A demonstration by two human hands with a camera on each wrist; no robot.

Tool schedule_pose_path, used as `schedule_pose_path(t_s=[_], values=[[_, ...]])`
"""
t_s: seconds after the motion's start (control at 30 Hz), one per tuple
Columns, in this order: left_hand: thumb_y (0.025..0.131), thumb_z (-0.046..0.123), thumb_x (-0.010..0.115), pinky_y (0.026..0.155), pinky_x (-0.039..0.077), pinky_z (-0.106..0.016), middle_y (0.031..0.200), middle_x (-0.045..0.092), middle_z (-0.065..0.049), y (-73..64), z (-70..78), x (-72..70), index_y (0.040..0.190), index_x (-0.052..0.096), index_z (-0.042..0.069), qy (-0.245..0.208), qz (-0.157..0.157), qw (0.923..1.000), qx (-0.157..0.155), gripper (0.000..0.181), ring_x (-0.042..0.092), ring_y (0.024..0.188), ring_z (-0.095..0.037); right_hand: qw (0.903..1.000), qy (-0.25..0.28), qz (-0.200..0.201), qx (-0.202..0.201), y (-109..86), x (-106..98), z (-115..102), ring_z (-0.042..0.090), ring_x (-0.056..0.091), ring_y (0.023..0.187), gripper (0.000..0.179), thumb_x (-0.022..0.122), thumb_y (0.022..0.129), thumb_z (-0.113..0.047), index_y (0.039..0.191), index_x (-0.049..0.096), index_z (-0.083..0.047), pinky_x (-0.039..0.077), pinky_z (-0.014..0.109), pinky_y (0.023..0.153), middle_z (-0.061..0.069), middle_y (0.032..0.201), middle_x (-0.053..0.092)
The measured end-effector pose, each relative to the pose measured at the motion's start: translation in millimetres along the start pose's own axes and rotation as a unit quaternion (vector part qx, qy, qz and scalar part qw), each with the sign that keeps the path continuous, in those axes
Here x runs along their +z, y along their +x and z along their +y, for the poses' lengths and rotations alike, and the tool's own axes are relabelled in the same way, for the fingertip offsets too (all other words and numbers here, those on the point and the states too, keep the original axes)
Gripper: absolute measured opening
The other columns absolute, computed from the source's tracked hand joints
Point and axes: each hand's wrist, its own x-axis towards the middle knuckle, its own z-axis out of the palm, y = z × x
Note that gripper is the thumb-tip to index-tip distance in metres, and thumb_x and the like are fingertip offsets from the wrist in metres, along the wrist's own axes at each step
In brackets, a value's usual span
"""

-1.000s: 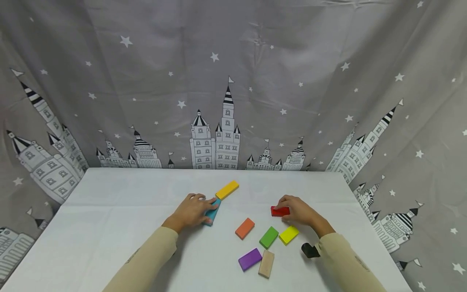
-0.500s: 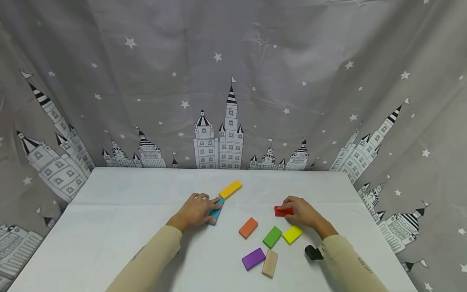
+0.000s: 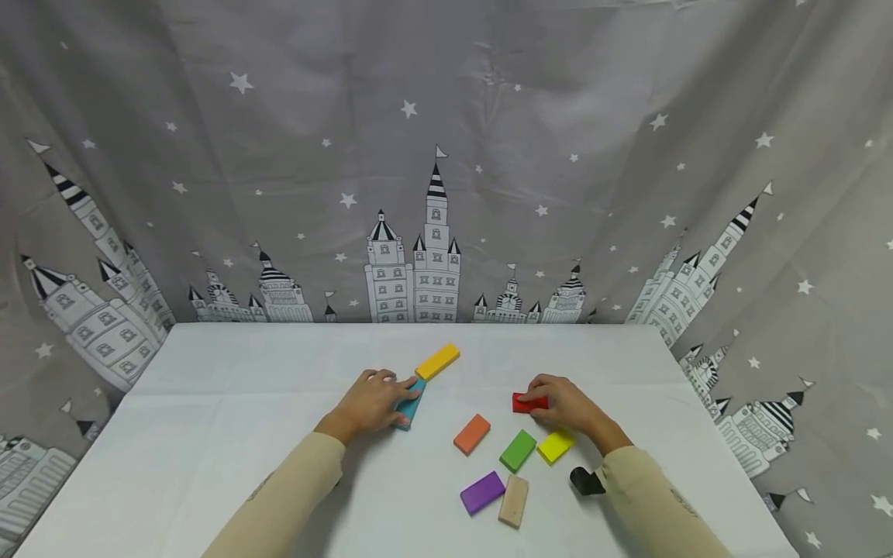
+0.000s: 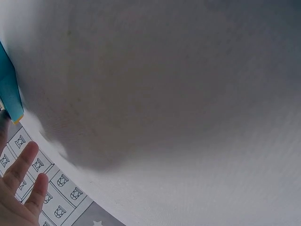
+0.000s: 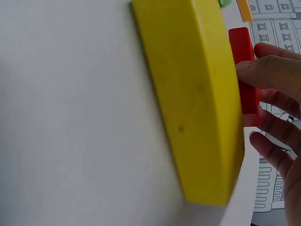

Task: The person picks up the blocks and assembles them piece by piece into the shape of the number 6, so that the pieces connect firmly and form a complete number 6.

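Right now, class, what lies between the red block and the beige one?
The green block lies between the red block and the beige block; the head view shows this.

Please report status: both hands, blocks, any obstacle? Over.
Left hand holds blue block. Right hand pinches red block. Bright yellow block close to right hand, may hinder.

The left hand (image 3: 370, 401) partly hides the blue block (image 3: 412, 404), cropped in the left wrist view; the right hand (image 3: 565, 403) partly covers the red block (image 3: 520, 406).
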Motion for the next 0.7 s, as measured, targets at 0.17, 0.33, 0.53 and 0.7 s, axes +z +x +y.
schedule_pose_path(t_s=[0.17,0.33,0.53,0.7], values=[[0.08,0.044,0.073,0.107,0.031,-0.052,0.146,0.047,0.007,-2.6,-0.2,1.1,0.137,0.055,0.027,0.005,-0.008,0.9999,-0.005,0.062,0.045,0.128,-0.03,0.9999,0.015,-0.003,0.0,4.1,8,-9,0.023,0.054,0.103,0.025,0.073,0.086,-0.013,0.111,0.074,-0.011,0.049,0.046,0.094,0.001,0.107,0.06],[0.08,0.044,0.073,0.107,0.031,-0.054,0.146,0.047,0.006,-2.8,0.5,2.7,0.137,0.055,0.026,0.003,-0.013,0.9999,-0.005,0.062,0.045,0.129,-0.03,0.9999,0.014,-0.008,-0.006,7.7,11,-24,0.022,0.053,0.103,0.026,0.073,0.086,-0.015,0.112,0.074,-0.013,0.049,0.044,0.093,0.0,0.108,0.06],[0.08,0.045,0.073,0.106,0.031,-0.054,0.147,0.046,0.006,-2.2,-0.3,1.6,0.137,0.055,0.026,0.004,-0.004,1.0,-0.005,0.063,0.044,0.129,-0.031,0.9995,0.011,-0.01,-0.028,18.0,8,-46,0.02,0.053,0.102,0.025,0.072,0.087,-0.016,0.112,0.074,-0.013,0.048,0.043,0.091,-0.001,0.107,0.059],[0.079,0.044,0.073,0.106,0.031,-0.054,0.146,0.047,0.005,-0.7,0.0,-0.4,0.136,0.056,0.025,-0.005,0.003,1.0,0.001,0.062,0.045,0.128,-0.031,0.999,0.018,-0.011,-0.04,25.2,8,-66,0.019,0.052,0.1,0.026,0.072,0.087,-0.016,0.113,0.074,-0.014,0.047,0.042,0.091,-0.001,0.105,0.059]])
